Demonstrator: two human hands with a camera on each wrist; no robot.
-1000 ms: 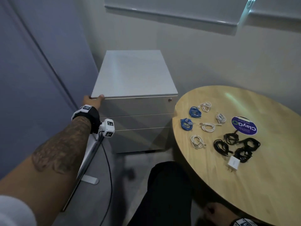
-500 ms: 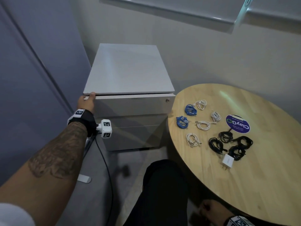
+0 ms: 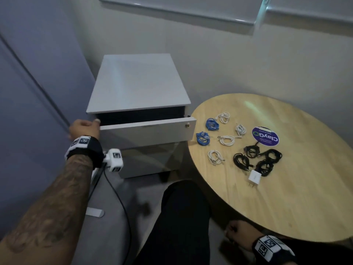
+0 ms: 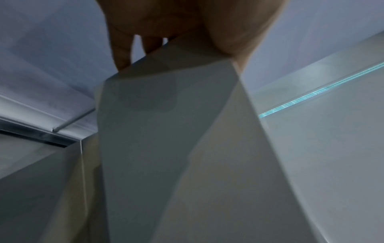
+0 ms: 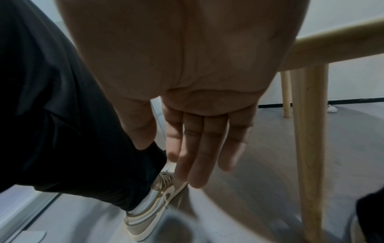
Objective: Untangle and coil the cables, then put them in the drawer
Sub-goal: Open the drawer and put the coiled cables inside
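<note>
A white drawer cabinet stands left of the round wooden table. Its top drawer is pulled partly out, dark inside. My left hand grips the drawer front's left end; in the left wrist view my fingers curl over the drawer front's top edge. On the table lie coiled cables: two blue, several white and several black, one with a white charger. My right hand hangs low beside my leg, its fingers straight and empty.
A purple round sticker sits on the table behind the black cables. My black trouser leg fills the gap between cabinet and table. A blue-grey wall runs along the left. Table legs stand near my right hand.
The top drawer has slid out from closed to partly open, pulled by my left hand, which moved toward me with it. The right hand stays low.
</note>
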